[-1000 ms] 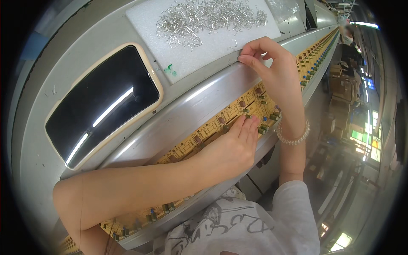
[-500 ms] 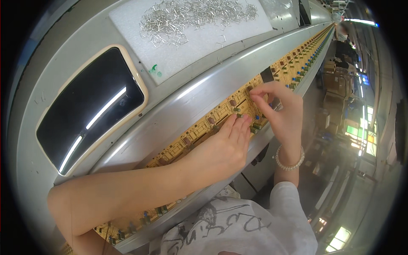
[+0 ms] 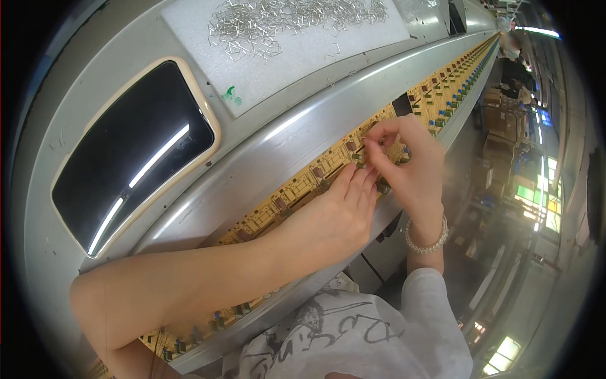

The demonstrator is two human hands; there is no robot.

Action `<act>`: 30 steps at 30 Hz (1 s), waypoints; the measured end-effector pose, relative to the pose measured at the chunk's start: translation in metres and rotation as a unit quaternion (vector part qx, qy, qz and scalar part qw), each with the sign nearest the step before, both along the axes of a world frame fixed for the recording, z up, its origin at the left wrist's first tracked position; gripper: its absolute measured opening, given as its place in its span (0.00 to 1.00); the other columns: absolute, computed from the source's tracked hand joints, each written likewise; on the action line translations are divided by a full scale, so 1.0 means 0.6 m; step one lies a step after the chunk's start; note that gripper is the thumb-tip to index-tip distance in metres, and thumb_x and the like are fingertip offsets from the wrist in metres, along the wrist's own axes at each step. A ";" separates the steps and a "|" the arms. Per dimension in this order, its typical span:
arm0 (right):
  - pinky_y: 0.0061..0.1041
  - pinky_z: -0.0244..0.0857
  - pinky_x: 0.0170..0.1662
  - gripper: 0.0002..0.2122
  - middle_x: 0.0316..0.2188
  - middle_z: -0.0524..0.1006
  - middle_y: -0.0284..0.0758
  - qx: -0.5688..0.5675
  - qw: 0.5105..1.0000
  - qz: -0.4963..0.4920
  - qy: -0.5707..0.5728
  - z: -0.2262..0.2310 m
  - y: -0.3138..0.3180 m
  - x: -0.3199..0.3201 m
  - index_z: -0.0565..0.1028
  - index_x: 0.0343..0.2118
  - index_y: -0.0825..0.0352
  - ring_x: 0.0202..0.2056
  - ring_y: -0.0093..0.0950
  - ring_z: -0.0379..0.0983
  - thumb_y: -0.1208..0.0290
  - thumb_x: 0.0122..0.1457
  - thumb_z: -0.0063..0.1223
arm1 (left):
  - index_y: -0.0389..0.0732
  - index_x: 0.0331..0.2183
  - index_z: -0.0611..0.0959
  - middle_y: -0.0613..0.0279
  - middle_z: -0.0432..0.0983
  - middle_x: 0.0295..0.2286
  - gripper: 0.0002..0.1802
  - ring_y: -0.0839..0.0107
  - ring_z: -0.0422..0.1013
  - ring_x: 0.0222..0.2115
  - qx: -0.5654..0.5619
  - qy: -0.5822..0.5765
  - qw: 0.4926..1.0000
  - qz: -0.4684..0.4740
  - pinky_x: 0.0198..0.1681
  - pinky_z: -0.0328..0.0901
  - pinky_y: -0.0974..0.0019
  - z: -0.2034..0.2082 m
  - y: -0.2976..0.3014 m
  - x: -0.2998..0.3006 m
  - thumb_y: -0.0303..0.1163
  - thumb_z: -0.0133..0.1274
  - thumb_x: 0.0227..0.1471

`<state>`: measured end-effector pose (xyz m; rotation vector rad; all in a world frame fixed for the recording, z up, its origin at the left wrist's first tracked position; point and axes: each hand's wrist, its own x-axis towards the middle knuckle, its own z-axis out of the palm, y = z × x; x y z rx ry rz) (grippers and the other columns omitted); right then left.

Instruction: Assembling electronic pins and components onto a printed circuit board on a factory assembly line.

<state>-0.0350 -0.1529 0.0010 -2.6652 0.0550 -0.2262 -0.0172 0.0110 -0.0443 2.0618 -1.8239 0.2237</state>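
Note:
A long row of tan circuit boards (image 3: 297,188) runs diagonally along a metal rail, bearing green and blue cylindrical parts. My left hand (image 3: 344,211) rests over the boards, fingers bent and close together; whatever they hold, if anything, is hidden. Just right of it, my right hand (image 3: 407,165) is closed in a pinch, thumb and index tips low over a board near a dark brown part. The thing in the pinch is too small to make out. Loose bent metal wire pieces (image 3: 284,25) lie heaped on a white foam sheet (image 3: 278,76) beyond the rail.
A glossy black panel with a cream frame (image 3: 136,158) lies at the left, reflecting ceiling lights. A smooth metal rail (image 3: 252,167) borders the boards on the far side. Cardboard boxes (image 3: 502,123) stand at the right, and a person (image 3: 512,47) is far off.
My right hand has come left and slightly down, its pinch now nearer my left fingertips. The left hand has barely shifted. The whole view has moved a little.

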 end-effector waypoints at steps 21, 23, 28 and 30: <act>0.27 0.60 0.34 0.04 0.19 0.75 0.33 -0.017 0.992 -0.118 0.038 0.013 0.026 0.009 0.74 0.22 0.66 0.24 0.29 0.72 0.79 0.44 0.59 | 0.26 0.44 0.77 0.45 0.75 0.41 0.26 0.54 0.68 0.49 0.014 -0.002 1.000 -0.003 0.58 0.55 0.53 0.016 -0.011 0.004 0.41 0.47 0.54; 0.28 0.60 0.34 0.03 0.20 0.75 0.33 -0.011 0.993 -0.114 0.036 0.015 0.026 0.008 0.75 0.23 0.66 0.25 0.29 0.72 0.79 0.44 0.59 | 0.26 0.44 0.77 0.45 0.75 0.42 0.26 0.54 0.68 0.49 0.008 0.000 1.000 0.002 0.58 0.55 0.53 0.014 -0.013 0.003 0.41 0.47 0.55; 0.28 0.61 0.34 0.04 0.23 0.75 0.33 -0.042 0.997 -0.056 0.014 0.019 0.009 -0.013 0.78 0.26 0.66 0.28 0.29 0.72 0.79 0.45 0.60 | 0.26 0.45 0.76 0.45 0.74 0.43 0.26 0.54 0.67 0.49 0.002 0.012 1.000 -0.013 0.58 0.56 0.54 0.010 -0.021 0.002 0.41 0.46 0.55; 0.27 0.61 0.34 0.05 0.25 0.75 0.32 -0.080 0.996 0.001 -0.026 0.019 0.018 -0.018 0.79 0.28 0.66 0.29 0.30 0.71 0.79 0.45 0.60 | 0.26 0.44 0.77 0.45 0.74 0.43 0.26 0.54 0.67 0.50 0.016 0.010 1.000 -0.004 0.57 0.56 0.54 0.015 -0.010 0.001 0.41 0.46 0.55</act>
